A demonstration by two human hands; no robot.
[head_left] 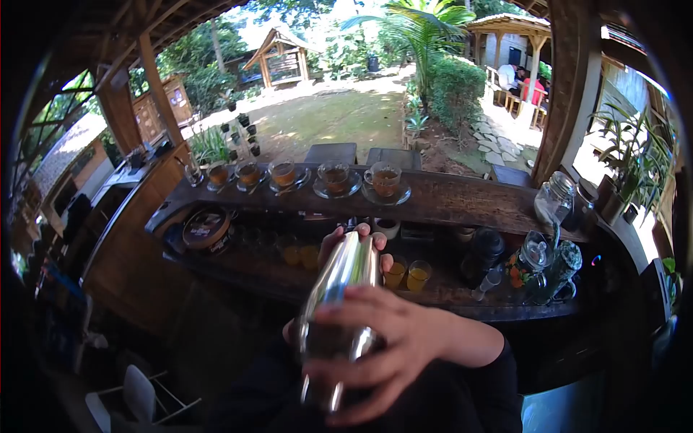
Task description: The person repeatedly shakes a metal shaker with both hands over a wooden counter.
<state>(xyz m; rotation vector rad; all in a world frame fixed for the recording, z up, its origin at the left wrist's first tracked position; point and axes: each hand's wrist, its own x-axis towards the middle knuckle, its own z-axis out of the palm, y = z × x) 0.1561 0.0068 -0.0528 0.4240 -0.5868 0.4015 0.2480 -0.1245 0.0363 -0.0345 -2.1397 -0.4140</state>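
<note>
A shiny metal cocktail shaker (345,270) is tilted in front of me, held between both hands. My left hand (330,245) is closed round its far end, with fingertips curling over from behind; most of that hand is hidden by the metal. Across the near, wider part lies my right hand (390,335), its fingers wrapped over the side and slightly blurred. Just beyond the shaker, glasses of yellow-orange drink (419,276) stand on the lower counter, with more behind it to the left.
Several glass cups of brown drink (334,178) on saucers line the raised wooden bar (462,198). To the right are a glass jar (554,196), a glass pitcher (530,254) and a dark container (485,251). A round tub (206,229) sits left. People sit outside.
</note>
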